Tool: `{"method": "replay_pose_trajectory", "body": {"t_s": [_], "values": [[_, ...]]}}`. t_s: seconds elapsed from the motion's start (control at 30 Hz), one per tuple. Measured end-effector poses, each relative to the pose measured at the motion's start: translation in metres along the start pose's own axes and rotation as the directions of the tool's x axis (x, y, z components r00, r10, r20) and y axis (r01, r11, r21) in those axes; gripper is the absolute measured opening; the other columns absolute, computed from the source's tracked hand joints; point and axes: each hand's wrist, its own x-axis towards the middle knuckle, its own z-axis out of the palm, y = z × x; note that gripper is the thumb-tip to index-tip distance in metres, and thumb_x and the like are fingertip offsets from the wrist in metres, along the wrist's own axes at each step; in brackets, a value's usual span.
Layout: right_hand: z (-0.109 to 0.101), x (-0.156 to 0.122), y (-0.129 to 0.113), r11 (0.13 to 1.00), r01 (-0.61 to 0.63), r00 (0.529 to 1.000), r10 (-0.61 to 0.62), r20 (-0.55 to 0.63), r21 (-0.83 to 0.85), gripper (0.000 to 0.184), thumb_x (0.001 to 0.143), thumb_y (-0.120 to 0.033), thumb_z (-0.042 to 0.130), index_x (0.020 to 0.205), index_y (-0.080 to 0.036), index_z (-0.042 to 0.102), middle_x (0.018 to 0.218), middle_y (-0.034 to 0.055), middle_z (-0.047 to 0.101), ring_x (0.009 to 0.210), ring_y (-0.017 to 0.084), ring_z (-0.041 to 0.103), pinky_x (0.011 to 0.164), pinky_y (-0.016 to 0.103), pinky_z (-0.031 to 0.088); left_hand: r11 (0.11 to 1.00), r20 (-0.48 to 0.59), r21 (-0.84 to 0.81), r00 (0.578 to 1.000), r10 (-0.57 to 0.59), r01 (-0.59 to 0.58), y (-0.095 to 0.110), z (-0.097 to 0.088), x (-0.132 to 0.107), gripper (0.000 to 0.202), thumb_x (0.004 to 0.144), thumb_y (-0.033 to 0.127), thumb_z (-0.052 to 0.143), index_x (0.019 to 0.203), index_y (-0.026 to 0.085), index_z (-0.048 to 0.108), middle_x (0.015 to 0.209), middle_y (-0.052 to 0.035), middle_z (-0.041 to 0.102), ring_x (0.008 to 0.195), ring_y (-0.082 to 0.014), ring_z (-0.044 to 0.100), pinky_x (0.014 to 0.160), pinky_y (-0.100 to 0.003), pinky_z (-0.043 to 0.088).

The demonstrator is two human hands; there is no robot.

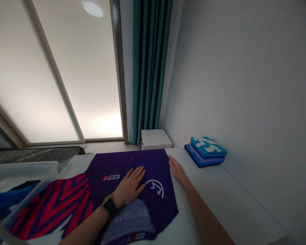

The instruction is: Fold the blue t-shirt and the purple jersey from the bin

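Observation:
A dark purple sports jersey (pixel 153 163) with red striped parts lies spread on the white table, part of it folded over so a greyish inner side (pixel 132 216) shows. My left hand (pixel 130 187), with a black watch on the wrist, rests flat on the fabric, fingers stretched out, between a small printed logo and a round white emblem. At the jersey's right edge, my right hand (pixel 177 172) has its thumb and fingers closed on the border of the cloth. The striped part (pixel 63 200) reaches left beside a clear plastic bin.
A stack of folded clothes (pixel 206 151) in blue and lilac sits on the table (pixel 206 197) near the right wall. The clear bin (pixel 49 166) at left holds blue clothing. Beyond the table are a white cabinet (pixel 156 137), a teal curtain (pixel 150 75) and frosted sliding doors (pixel 91 85).

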Motion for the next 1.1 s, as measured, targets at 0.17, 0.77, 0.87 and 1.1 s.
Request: {"method": "replay_pose_trajectory", "body": {"t_s": [0.17,0.77,0.87,1.1], "values": [[0.002,-0.011,-0.024,0.99,0.045,0.999,-0.044,0.012,-0.133,0.054,0.094,-0.031,0.03,0.139,-0.006,0.047,0.145,0.0153,0.047,0.136,0.023,0.039,0.115,0.044,0.026,1.0,-0.04,0.013,0.999,0.018,-0.018,0.0,0.003,-0.001,0.06,0.099,0.054,0.029,0.151,0.023,0.03,0.156,-0.0066,0.031,0.143,-0.0227,0.028,0.117,-0.044,0.024],[-0.003,-0.099,-0.052,0.88,0.267,0.945,-0.16,0.284,-0.392,0.068,0.097,-0.056,0.026,0.151,-0.014,0.026,0.158,0.0091,0.02,0.146,0.024,0.015,0.118,0.049,0.013,1.0,-0.047,-0.003,0.999,0.017,-0.018,0.001,0.003,-0.001,0.06,0.099,0.054,0.029,0.15,0.022,0.032,0.155,-0.0076,0.032,0.143,-0.0224,0.028,0.117,-0.043,0.023],[-0.003,-0.1,-0.051,0.881,0.274,0.944,-0.171,0.282,-0.385,0.068,0.097,-0.056,0.026,0.151,-0.015,0.025,0.157,0.0084,0.02,0.146,0.024,0.016,0.119,0.048,0.013,1.0,-0.061,-0.001,0.998,0.018,-0.018,0.0,0.004,-0.002,0.06,0.099,0.054,0.029,0.15,0.022,0.032,0.155,-0.0067,0.032,0.143,-0.0222,0.028,0.117,-0.043,0.024],[-0.003,-0.101,-0.046,0.901,0.255,0.948,-0.162,0.274,-0.352,0.064,0.098,-0.054,0.024,0.151,-0.017,0.028,0.157,0.0061,0.025,0.146,0.022,0.017,0.12,0.047,0.012,1.0,-0.053,-0.017,0.998,0.016,-0.017,0.001,0.004,-0.002,0.059,0.099,0.053,0.03,0.15,0.024,0.031,0.155,-0.0069,0.033,0.143,-0.0222,0.028,0.117,-0.043,0.023]]}}
